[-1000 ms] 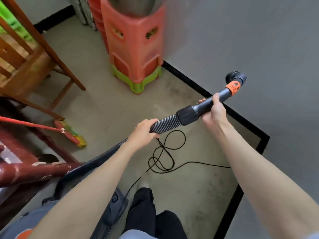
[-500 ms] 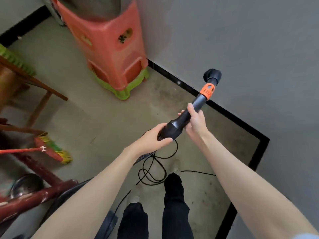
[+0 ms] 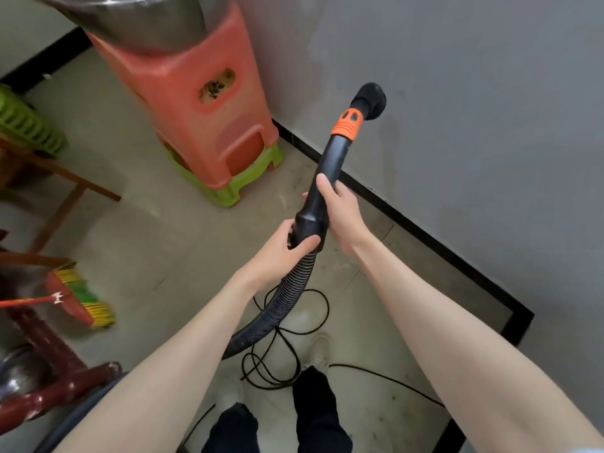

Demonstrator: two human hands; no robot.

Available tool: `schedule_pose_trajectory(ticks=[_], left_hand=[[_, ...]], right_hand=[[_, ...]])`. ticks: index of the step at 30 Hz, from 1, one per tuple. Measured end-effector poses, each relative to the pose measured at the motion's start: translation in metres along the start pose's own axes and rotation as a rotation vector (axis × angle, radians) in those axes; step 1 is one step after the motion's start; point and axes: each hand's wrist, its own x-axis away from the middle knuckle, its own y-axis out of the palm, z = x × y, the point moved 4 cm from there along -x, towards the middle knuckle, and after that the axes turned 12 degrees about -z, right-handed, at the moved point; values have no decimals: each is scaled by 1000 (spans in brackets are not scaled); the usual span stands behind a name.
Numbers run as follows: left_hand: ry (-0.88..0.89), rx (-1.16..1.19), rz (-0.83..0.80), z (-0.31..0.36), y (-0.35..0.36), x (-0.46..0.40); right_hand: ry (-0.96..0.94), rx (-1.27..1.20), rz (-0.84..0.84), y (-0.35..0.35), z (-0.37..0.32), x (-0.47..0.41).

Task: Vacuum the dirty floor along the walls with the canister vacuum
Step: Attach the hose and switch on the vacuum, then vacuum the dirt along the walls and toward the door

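Note:
I hold the black vacuum wand (image 3: 330,168) up in front of me, pointing away toward the grey wall. It carries an orange collar (image 3: 347,125) and a round black brush nozzle (image 3: 371,98) at its far end. My right hand (image 3: 340,210) grips the wand's curved handle. My left hand (image 3: 277,253) grips the cuff where the ribbed black hose (image 3: 281,308) joins it. The hose curves down and back to my left. The canister is not plainly in view.
Stacked orange and green plastic stools (image 3: 209,125) stand by the wall with a metal pot (image 3: 130,21) on top. A black cord (image 3: 287,348) lies looped on the concrete floor by my feet. A broom (image 3: 78,302), wooden furniture and a dark red pipe (image 3: 55,397) crowd the left.
The wand swung from pointing right to pointing nearly straight ahead at the wall. My left hand slid up the hose to the cuff. The view turned left and came closer to the stools.

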Motion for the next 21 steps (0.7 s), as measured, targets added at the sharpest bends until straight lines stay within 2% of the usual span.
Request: schedule_pose_trajectory(ticks=[5,9,13,15,18,21], left_hand=[[-65,121,-98,-34,-13,-25],[-121,174,-92,-81,-21,-46],[-244,286,-240,-144,-47,-73],[-237,304,-171,-174,-74,-90],[-202,290,105,-211,-113,-124],[-142,275,177,-233,-126,-172]], right_hand=[[-20,17,1,11,33,-29],[15,99,15,27,71,-61],[34,223,50,42,128,-99],[53,265,50,47,161,-118],[62,359,43,49,207,-143],[49,518,-7,45,250,-171]])
